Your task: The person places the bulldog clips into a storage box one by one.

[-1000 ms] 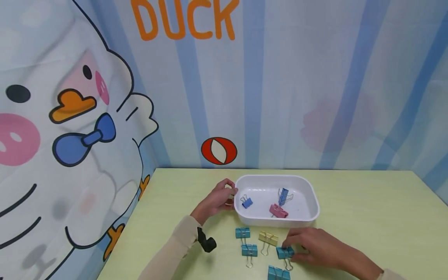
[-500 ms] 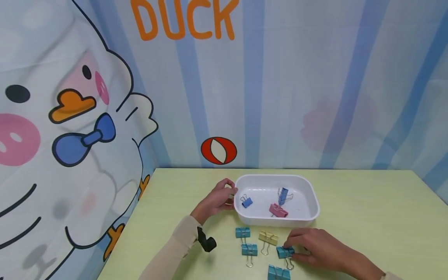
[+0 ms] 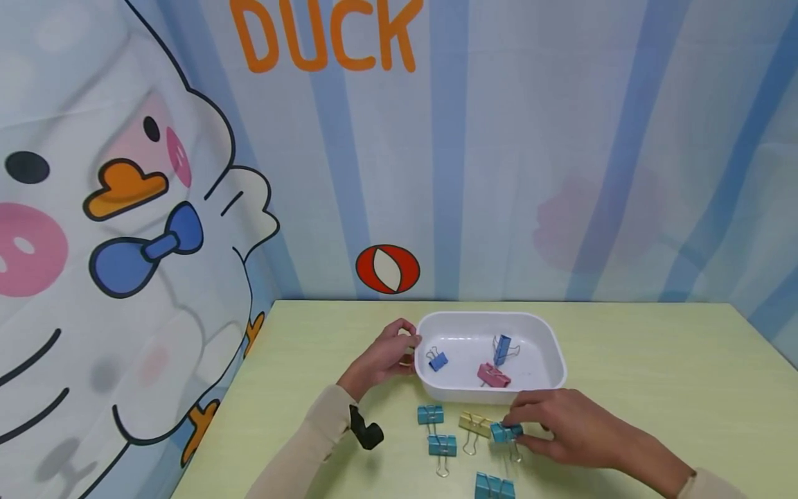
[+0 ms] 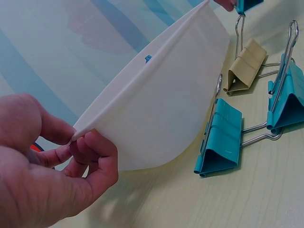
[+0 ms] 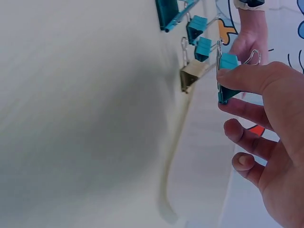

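My left hand (image 3: pixel 388 355) pinches the left rim of a white plastic tray (image 3: pixel 480 396) between thumb and fingers; the left wrist view shows the grip close up. Inside the tray lie two blue binder clips and a pink binder clip (image 3: pixel 494 375). My right hand (image 3: pixel 570 431) pinches a teal binder clip (image 5: pixel 229 71) by its ends, thumb on one side and index finger on the other. That clip is raised above the table in front of the tray, its wire handles spread. A yellow binder clip (image 3: pixel 476 424) lies just left of it.
Two teal binder clips, the nearer one (image 3: pixel 442 445) below the other (image 3: pixel 430 414), lie left of the yellow one. Another teal clip (image 3: pixel 495 485) is at the bottom edge of the head view. Behind the pale yellow table (image 3: pixel 654 374) hangs a printed duck curtain (image 3: pixel 499 152).
My right hand has lifted the teal binder clip off the table and moved it slightly toward the tray. The left hand stays on the tray rim.
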Demonstrator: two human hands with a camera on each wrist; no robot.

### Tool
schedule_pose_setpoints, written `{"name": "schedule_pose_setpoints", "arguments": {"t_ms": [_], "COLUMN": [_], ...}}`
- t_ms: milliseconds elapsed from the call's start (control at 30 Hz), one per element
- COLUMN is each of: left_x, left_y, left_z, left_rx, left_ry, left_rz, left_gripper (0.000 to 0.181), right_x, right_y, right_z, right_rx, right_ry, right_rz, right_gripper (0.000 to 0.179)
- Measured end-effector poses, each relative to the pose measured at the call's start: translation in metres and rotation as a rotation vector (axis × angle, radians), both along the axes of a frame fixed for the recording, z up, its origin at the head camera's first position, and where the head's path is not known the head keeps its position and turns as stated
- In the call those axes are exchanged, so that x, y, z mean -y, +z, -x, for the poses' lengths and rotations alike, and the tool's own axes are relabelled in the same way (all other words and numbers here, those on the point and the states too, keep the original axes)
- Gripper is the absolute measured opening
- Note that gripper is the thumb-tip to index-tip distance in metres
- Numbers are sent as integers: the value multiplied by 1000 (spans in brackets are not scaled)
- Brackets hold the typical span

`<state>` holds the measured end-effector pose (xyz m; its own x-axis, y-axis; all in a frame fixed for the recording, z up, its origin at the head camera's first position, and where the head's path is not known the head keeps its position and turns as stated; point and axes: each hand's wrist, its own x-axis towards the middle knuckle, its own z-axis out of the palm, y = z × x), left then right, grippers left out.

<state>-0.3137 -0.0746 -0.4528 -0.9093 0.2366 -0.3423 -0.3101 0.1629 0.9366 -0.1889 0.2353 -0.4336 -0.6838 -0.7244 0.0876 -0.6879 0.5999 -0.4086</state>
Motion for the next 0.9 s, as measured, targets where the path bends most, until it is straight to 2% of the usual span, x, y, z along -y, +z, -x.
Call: {"name": "schedule_pose_setpoints", "arguments": {"t_ms": [133,400,533,900], "left_x": [1,2,2,2], "left_y": [0,0,1,3], "left_z": [0,0,0,-1], "left_rx": [-1,-3,-3,2], "left_ry": [-1,-6,-9,-10], "left_rz": [-2,-14,-21,-28], "left_gripper": [15,15,15,16], "right_x": [2,6,10,21], "right_y": [15,51,68,103], "right_z": [0,9,17,39], "right_rx": [-45,-269,-349,-415], "right_ry": [-6,32,49,32], "right_rz": [-12,-39,-34,-9], "right_gripper": [24,27,27,30]}}
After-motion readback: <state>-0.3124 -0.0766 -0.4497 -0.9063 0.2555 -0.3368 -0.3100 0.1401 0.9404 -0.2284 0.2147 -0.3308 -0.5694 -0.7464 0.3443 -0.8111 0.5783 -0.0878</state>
